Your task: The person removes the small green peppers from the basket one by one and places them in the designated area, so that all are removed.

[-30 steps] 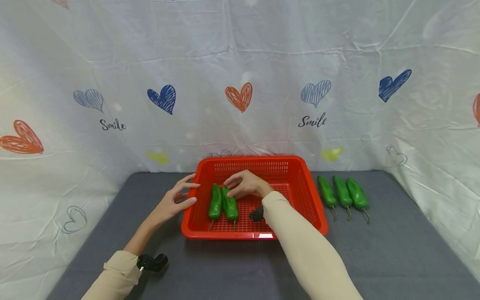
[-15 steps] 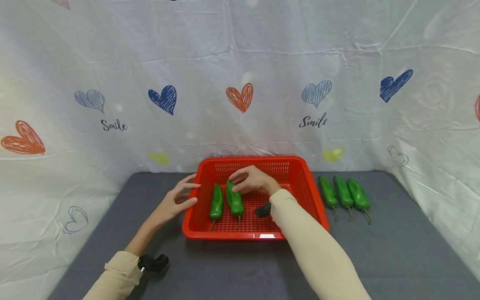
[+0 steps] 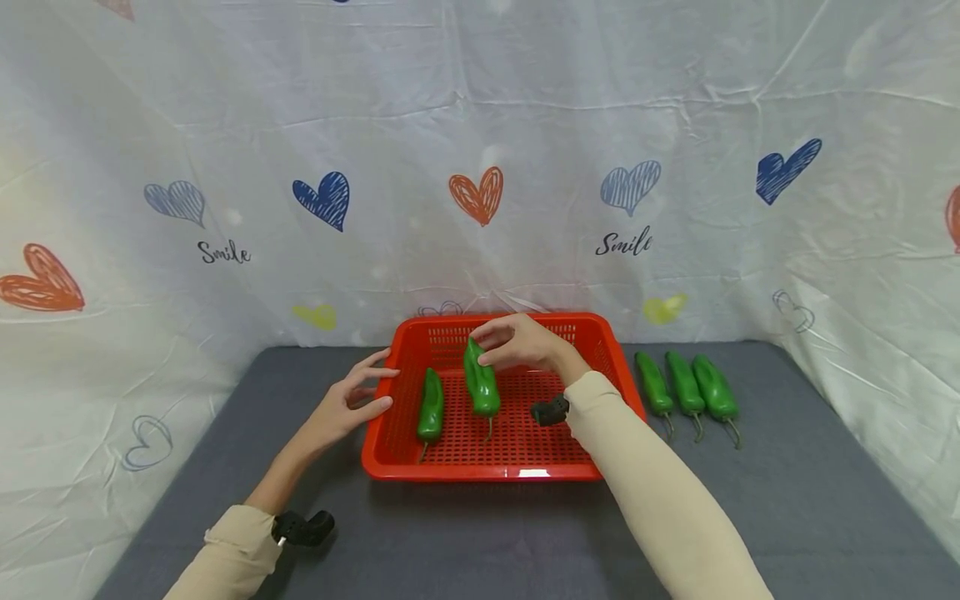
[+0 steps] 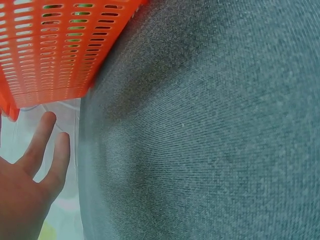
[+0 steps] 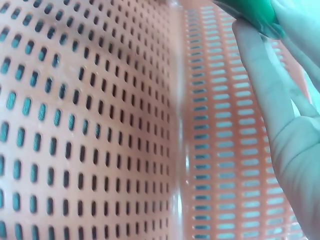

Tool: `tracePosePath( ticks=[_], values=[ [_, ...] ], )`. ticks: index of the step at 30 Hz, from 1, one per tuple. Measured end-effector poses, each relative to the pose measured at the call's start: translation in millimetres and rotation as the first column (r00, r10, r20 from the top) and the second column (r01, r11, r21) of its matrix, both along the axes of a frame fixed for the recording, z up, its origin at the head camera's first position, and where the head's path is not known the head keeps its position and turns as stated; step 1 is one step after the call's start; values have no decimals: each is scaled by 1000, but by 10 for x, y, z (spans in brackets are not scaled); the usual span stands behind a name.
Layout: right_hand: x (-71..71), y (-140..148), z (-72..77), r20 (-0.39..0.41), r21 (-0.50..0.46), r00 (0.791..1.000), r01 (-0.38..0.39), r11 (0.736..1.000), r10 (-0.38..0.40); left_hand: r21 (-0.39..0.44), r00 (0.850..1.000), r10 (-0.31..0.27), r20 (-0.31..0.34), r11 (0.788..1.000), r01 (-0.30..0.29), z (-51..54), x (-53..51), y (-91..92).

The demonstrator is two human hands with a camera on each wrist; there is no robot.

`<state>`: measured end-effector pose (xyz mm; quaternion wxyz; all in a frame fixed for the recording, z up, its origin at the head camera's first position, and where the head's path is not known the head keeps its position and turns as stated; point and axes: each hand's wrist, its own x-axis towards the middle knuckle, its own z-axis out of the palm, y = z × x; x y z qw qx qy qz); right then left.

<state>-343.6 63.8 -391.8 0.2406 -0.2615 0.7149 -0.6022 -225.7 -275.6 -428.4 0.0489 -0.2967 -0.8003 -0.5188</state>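
Over the middle of a red plastic basket, my right hand pinches a green pepper near its narrow end, the stem hanging toward me. The right wrist view catches that pepper at the top, between thumb and fingers. Inside the basket at the left lies another green pepper. My left hand is at the basket's left rim, its fingers spread and fairly straight. In the left wrist view, the left hand's fingers show beside the perforated basket wall.
On the grey tabletop, right of the basket, lie three more green peppers side by side. A pale curtain printed with hearts hangs behind the table. Each wrist wears a small black camera.
My right hand has lifted the pepper from beside the other one and carried it up and to the right. The left hand has stayed at the rim.
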Motion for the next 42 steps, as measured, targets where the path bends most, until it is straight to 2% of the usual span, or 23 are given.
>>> tracePosePath(
  ticks=[8,19,24,27,42],
  values=[
    [29,128,99,28,-33,998,51,998,-50,-7,1000,20,11,1000,-19,6,15,-2],
    [119,258,329,66,-93,995,84,992,-78,14,1000,-2,-13,1000,2,-7,2,8],
    [159,288,403,73,-116,992,114,987,-106,4,999,35,1,999,-35,-20,3,2],
    [178,306,423,65,-118,990,131,984,-124,-5,999,51,5,999,-51,-29,2,5],
    [264,487,634,8,-168,987,157,973,-158,12,999,33,6,999,-33,-16,2,2]
  ],
)
